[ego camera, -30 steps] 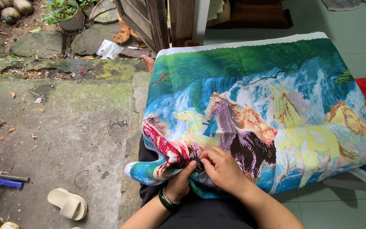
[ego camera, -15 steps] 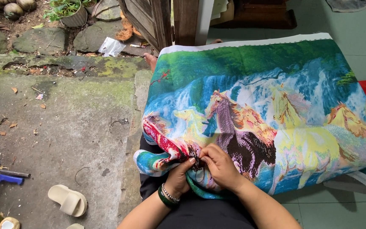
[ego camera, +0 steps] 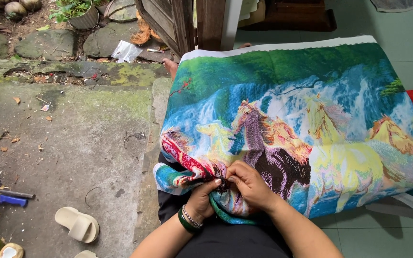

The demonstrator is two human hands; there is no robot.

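A large embroidered cloth [ego camera: 302, 119] with coloured horses before a waterfall lies spread over my lap. Both hands meet at its near edge. My left hand [ego camera: 202, 200], with a green bangle and a bead bracelet at the wrist, pinches the folded cloth from below. My right hand [ego camera: 248, 184] is curled over the cloth, fingertips pressed together beside the left thumb, where a dark thread shows. Any needle is too small to make out.
A beige sandal [ego camera: 76, 223] and a blue-handled tool [ego camera: 3, 197] lie on the mossy concrete [ego camera: 72, 134] at the left. A potted plant [ego camera: 80, 13] and stones sit at the top left. A wooden door frame [ego camera: 187, 24] stands ahead; green tiled floor [ego camera: 407, 43] lies to the right.
The view has shifted slightly. Both hands stay at the same spot on the cloth's near edge, with small finger movements.
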